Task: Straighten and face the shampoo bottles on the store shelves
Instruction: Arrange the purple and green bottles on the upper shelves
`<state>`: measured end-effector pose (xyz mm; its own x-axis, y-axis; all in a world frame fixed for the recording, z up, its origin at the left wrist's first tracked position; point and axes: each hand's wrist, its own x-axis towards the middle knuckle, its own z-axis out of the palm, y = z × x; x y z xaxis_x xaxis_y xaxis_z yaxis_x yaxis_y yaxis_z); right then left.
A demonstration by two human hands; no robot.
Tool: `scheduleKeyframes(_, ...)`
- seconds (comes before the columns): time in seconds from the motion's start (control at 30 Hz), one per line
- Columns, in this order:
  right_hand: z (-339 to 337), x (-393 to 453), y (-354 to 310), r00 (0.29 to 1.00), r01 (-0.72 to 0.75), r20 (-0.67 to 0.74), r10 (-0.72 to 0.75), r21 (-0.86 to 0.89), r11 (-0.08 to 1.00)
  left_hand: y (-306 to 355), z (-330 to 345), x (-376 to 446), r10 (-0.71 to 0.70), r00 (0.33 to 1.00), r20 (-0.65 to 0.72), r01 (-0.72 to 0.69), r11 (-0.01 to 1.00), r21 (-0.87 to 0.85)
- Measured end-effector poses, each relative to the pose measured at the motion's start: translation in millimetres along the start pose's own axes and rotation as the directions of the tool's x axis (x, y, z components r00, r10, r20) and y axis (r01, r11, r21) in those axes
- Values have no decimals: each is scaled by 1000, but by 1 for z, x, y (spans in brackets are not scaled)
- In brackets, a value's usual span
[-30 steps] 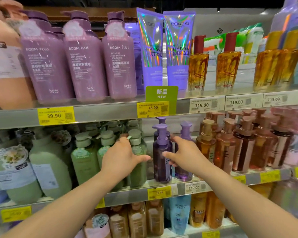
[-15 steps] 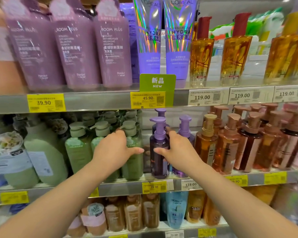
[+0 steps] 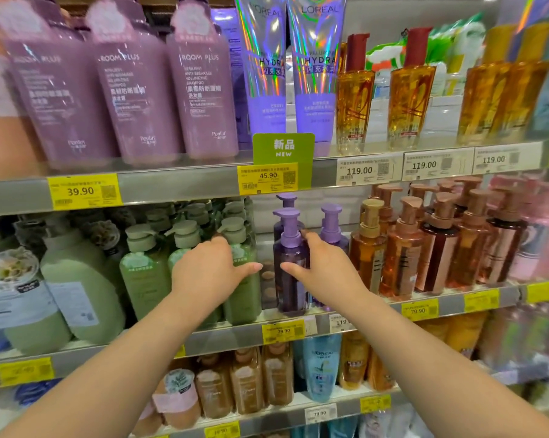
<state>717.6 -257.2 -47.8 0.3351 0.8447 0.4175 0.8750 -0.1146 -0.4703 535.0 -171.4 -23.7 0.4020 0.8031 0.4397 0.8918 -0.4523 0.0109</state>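
Store shelf (image 3: 203, 338): hands grip green (image 3: 243, 279), purple bottles (image 3: 290, 279).

Under your right hand (image 3: 325, 271), a dark purple pump bottle (image 3: 290, 273) stood upright at the shelf edge, its lilac pump facing front. Your left hand (image 3: 208, 273) gripped a pale green pump bottle (image 3: 243, 279), also upright, a narrow gap separating the two.
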Motion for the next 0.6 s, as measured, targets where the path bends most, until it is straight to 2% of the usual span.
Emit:
scheduleKeyframes(0.07,-4,-7,-4,1000,-8,-3,8,17,1000,-2,-1,-1,28,1000,7,-28,999,-21)
scheduleKeyframes(0.2,-11,-23,-7,997,-50,-49,52,47,998,-10,-10,-6,53,998,39,-46,984,-169)
scheduleKeyframes(0.27,-13,-32,-5,994,-97,-44,101,79,992,-11,-21,-12,89,996,9,-87,986,-141)
scheduleKeyframes(0.37,-20,-48,-1,985,-171,-21,174,97,980,-2,-42,-31,185,982,-44,-186,982,-9)
scheduleKeyframes(0.43,-27,-58,0,979,-198,-23,201,101,975,11,-54,-47,264,961,-82,-264,964,4)
scheduleKeyframes(0.6,-53,-89,2,959,-273,-43,280,120,955,51,-70,-67,448,893,-33,-439,854,-281)
